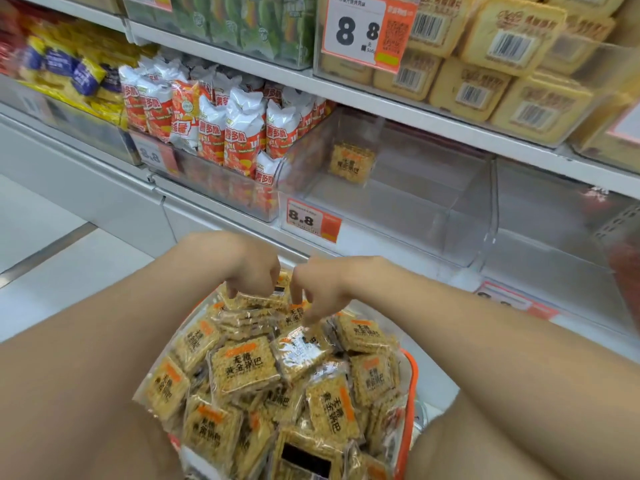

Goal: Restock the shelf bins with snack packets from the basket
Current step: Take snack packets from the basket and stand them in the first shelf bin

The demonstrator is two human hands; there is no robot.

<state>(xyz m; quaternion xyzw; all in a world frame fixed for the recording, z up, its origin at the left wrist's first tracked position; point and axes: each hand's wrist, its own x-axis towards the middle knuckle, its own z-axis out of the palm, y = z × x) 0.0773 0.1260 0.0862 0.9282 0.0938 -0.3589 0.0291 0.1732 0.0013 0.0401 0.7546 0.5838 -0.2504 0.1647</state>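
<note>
An orange basket (411,374) sits low in front of me, heaped with several clear packets of golden rice crackers (244,370). Both hands reach down into the far end of the heap. My left hand (251,266) curls its fingers round the packets (258,299) at the top of the pile. My right hand (320,287) points its fingers down and touches a packet (294,315) beside it; whether it grips is hidden. On the lower shelf stands a clear bin (391,199) holding one such packet (352,162) leaning against its back wall.
Left of that bin is a bin full of red-and-white snack bags (225,126). A second clear bin (557,237) stands to the right. An orange 8.8 price tag (311,220) hangs below. Beige boxed snacks (485,60) fill the shelf above.
</note>
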